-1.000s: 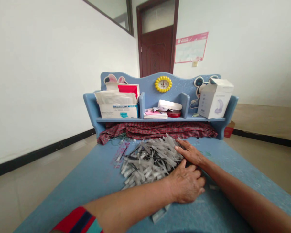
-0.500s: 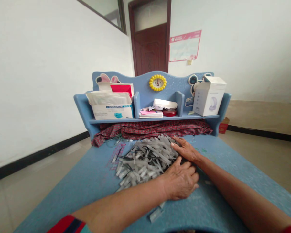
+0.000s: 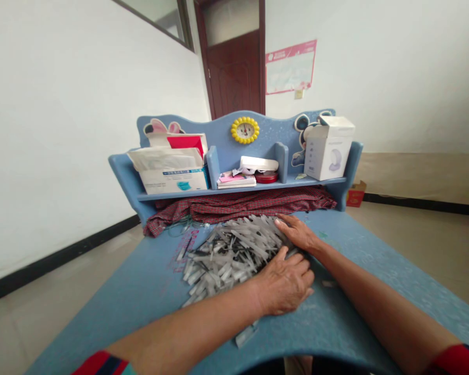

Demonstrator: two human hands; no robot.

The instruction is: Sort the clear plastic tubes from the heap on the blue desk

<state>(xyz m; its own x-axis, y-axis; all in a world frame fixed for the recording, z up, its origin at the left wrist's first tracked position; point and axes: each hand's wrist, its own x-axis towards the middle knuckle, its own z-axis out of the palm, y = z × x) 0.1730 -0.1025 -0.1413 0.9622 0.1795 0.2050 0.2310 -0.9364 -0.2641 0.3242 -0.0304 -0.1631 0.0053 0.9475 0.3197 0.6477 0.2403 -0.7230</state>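
Observation:
A heap of thin grey translucent strips (image 3: 226, 255) lies on the blue desk (image 3: 140, 291). My left hand (image 3: 284, 284) rests against the heap's near right side, palm down, its fingers slightly bent and apart; the palm side is hidden. Farther back, my right hand (image 3: 297, 233) lies along the heap's right edge with its fingers stretched out, touching the strips. One loose piece (image 3: 245, 336) sits below my left forearm, and another small one (image 3: 329, 284) is right of my left hand.
Behind the heap lies a red checked cloth (image 3: 234, 205) under a blue shelf (image 3: 242, 190). On the shelf stand a mask box (image 3: 175, 179), papers (image 3: 236, 182), a red round tin (image 3: 266, 178) and a white box (image 3: 330, 151).
The camera view has shifted slightly. Both hands remain at the heap's right side, in nearly the same pose.

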